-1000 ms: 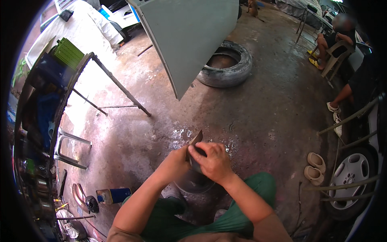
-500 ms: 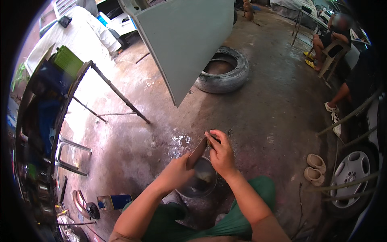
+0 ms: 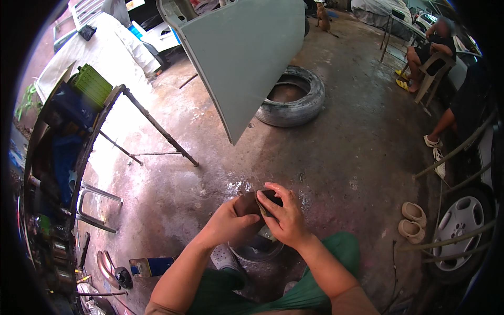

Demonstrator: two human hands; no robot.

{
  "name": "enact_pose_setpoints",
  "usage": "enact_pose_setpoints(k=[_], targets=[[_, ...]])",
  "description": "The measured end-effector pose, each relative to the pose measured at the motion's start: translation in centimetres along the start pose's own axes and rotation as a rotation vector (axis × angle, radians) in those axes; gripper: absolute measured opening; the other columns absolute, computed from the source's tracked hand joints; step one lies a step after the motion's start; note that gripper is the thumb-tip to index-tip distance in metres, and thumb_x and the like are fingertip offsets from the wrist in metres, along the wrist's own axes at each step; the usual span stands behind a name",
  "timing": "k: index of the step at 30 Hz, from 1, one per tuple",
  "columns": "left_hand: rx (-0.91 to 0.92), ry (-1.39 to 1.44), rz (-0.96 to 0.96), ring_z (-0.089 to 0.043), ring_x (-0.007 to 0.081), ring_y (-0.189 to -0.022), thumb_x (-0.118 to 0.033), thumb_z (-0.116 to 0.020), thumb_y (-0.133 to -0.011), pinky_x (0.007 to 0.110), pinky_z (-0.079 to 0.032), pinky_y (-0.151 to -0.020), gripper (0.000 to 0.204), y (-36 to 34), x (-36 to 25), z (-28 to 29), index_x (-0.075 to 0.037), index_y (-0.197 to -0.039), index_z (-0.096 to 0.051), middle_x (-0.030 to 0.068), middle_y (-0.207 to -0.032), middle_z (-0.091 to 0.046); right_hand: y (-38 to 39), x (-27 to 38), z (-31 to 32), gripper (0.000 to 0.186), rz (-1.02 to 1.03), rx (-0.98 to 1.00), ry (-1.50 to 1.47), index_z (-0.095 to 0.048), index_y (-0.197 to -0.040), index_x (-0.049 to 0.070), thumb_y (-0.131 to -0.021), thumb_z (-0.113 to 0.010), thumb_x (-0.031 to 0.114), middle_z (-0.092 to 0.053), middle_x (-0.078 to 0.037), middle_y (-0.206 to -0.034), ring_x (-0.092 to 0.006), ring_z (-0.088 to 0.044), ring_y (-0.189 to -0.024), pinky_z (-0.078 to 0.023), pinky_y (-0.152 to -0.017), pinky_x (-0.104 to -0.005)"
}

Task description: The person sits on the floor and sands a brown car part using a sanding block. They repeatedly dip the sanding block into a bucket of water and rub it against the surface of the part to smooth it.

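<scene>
The left hand (image 3: 227,224) is pinching a thin, dark brown, bent sheet (image 3: 245,205) between thumb and fingers, while the right hand (image 3: 287,218) is gripping its other side. The sheet is hovering above a round, see-through basin (image 3: 257,260) that is standing on the stained concrete floor (image 3: 346,157). Beyond, a grey, whitish-smeared rubber tyre (image 3: 296,113) is lying flat.
</scene>
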State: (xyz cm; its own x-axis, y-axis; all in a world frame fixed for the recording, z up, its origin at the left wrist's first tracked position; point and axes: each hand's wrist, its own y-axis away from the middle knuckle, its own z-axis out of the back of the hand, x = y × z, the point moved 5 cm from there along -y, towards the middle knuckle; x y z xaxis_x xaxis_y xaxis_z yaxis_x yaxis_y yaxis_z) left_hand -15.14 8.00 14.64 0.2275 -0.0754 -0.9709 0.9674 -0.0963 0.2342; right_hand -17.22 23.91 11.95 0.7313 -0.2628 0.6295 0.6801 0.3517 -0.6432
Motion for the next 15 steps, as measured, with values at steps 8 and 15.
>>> enact_pose_setpoints(k=[8, 15], targets=[[0.051, -0.083, 0.198, -0.05, 0.0037, -0.063, -0.011, -0.065, -0.09, 0.024, -0.04, -0.054, 0.008, 0.4, 0.6, -0.2, -0.005, -0.085, -0.063, -0.0061, -0.073, -0.058, -0.8, 2.0, -0.4, 0.074, 0.172, 0.126, 0.153, -0.063, -0.137, 0.014, -0.064, -0.069, 0.004, -0.055, -0.002, -0.132, -0.0255, -0.052, -0.108, -0.043, -0.094, -0.0404], [0.098, -0.092, 0.268, -0.05, 0.0037, -0.065, -0.013, -0.067, -0.089, 0.024, -0.041, -0.055, 0.013, 0.7, -1.0, -0.8, -0.006, -0.081, -0.059, -0.0045, -0.07, -0.056, -0.1, 0.3, 0.1, 0.07, 0.206, 0.048, 0.161, -0.065, -0.135, 0.014, -0.066, -0.065, 0.003, -0.058, -0.001, -0.127, -0.0252, -0.052, -0.109, -0.043, -0.093, -0.0398]])
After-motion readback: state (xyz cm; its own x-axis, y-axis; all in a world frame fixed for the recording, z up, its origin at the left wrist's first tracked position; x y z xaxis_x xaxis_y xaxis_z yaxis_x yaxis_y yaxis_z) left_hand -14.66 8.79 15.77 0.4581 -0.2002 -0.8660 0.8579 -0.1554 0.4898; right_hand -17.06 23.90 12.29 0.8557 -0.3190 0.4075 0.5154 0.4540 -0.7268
